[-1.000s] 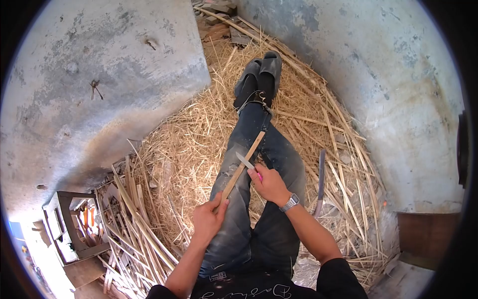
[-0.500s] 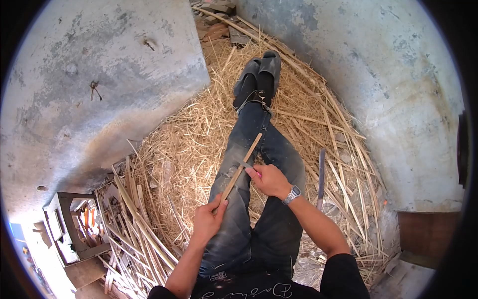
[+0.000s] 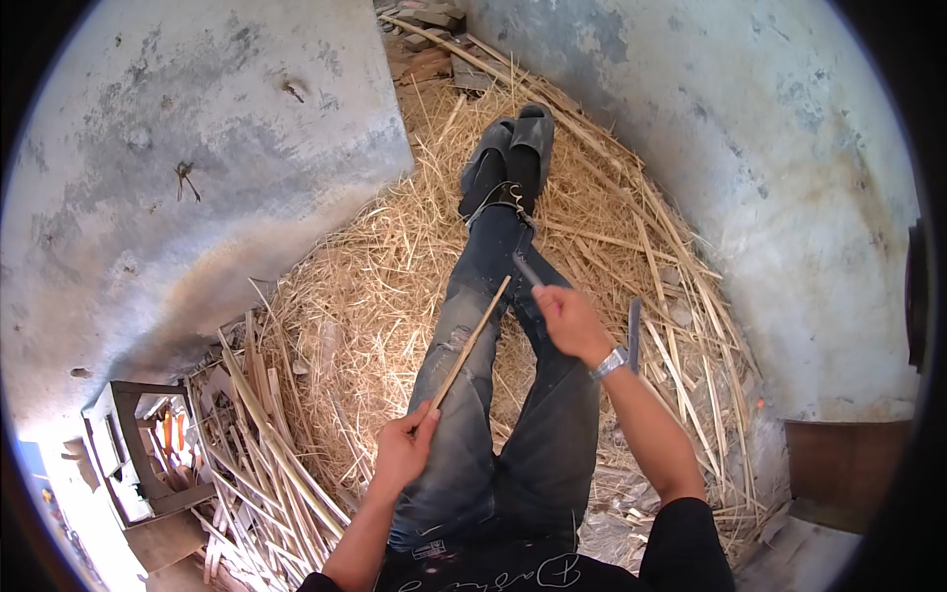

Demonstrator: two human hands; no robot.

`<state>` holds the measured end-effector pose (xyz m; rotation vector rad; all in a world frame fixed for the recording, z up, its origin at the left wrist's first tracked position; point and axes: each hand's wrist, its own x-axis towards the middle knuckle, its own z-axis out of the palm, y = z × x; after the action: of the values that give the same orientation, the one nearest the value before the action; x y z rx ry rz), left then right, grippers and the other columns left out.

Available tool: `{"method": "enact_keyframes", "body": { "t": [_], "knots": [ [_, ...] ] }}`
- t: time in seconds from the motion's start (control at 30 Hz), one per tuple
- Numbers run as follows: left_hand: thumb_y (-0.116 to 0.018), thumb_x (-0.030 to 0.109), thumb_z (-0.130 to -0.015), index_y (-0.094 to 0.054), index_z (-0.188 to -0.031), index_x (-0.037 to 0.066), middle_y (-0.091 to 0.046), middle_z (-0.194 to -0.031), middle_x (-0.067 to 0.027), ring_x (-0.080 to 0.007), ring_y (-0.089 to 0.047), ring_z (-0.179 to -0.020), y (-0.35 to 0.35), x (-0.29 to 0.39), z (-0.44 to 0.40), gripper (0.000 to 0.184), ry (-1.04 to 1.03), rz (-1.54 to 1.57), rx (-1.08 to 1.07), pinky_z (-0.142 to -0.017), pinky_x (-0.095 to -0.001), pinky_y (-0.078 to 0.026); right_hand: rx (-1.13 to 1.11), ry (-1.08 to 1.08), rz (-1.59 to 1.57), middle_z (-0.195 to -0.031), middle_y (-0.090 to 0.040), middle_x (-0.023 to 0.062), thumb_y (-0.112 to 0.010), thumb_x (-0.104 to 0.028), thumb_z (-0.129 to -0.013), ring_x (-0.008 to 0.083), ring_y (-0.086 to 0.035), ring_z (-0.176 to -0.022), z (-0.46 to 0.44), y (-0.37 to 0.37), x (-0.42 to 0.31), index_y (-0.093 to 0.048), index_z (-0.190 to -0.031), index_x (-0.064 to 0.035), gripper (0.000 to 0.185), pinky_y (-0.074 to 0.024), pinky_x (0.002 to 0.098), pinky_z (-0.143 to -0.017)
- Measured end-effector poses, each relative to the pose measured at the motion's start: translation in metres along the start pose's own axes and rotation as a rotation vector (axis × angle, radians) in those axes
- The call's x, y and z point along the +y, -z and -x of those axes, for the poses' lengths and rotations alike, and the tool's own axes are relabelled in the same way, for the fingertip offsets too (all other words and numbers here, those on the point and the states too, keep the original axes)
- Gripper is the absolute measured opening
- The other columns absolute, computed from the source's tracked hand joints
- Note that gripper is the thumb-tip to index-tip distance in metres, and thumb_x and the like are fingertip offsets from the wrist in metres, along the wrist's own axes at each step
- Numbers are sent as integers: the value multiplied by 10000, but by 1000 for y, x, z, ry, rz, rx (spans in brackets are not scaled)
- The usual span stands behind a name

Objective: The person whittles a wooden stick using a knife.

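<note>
My left hand [image 3: 405, 449] pinches the lower end of a thin wooden strip [image 3: 472, 342], which slants up and away across my outstretched jeans-clad legs. In my right hand [image 3: 572, 324] is a knife, its fingers wrapped round the handle. The knife's narrow grey blade [image 3: 527, 268] points up and left, beyond the strip's far end and apart from it. Most of the handle is hidden by my fingers.
Shavings [image 3: 365, 286] cover the floor around my legs. Long strips lie heaped at left [image 3: 266, 444] and along the right wall. A dark, long blade-like tool [image 3: 634, 335] lies at right. A wooden frame [image 3: 148, 449] stands at lower left.
My right hand has moved forward and right with the knife, away from the strip. The strip has turned slightly and its lower end has shifted a little toward me.
</note>
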<state>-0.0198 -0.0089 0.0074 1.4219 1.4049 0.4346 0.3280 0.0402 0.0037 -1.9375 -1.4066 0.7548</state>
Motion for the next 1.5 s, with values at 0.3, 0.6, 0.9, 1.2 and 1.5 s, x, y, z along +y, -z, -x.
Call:
{"method": "enact_keyframes", "body": {
  "t": [0.3, 0.6, 0.9, 1.2, 1.5],
  "knots": [
    [-725, 294, -1036, -726, -1242, -81, -805, -1047, -204, -135, -721, -939, 15, 13, -4, 428, 158, 2, -97, -850, -289, -554, -280, 67, 69, -726, -679, 211, -522, -520, -1071, 456, -675, -730, 42, -58, -30, -695, -818, -38, 571, -537, 543, -691],
    [-713, 292, -1044, -724, -1246, -78, -803, -1064, -206, -144, -726, -940, 11, 16, 1, 422, 115, 14, -70, -856, -290, -556, -242, 99, 222, -732, -694, 203, -505, -544, -1070, 451, -688, -738, 23, -45, -19, -697, -815, -64, 576, -539, 555, -678],
    [-664, 310, -1077, -746, -1250, -30, -735, -772, -66, -99, -615, -719, 12, 9, -6, 391, 73, 20, -101, -681, -293, -503, -199, 130, 252, -741, -703, 211, -522, -569, -1053, 449, -701, -760, 7, -36, -18, -719, -832, -86, 566, -553, 552, -690],
    [-632, 340, -1094, -767, -936, -17, -475, -583, 54, -58, -419, -568, 15, 1, -7, 413, 43, 43, -137, -532, -307, -352, -149, 80, 354, -713, -689, 206, -529, -571, -1053, 447, -694, -730, -10, -17, -7, -729, -838, -83, 569, -550, 544, -673],
    [-619, 388, -1092, -721, -836, -2, -532, -595, 30, -64, -456, -568, 21, -1, -9, 478, 106, 108, -184, -541, -291, -379, -161, 58, 198, -716, -685, 209, -530, -564, -1058, 439, -690, -727, -8, -36, -8, -717, -830, -71, 575, -548, 523, -655]
  ]
}}
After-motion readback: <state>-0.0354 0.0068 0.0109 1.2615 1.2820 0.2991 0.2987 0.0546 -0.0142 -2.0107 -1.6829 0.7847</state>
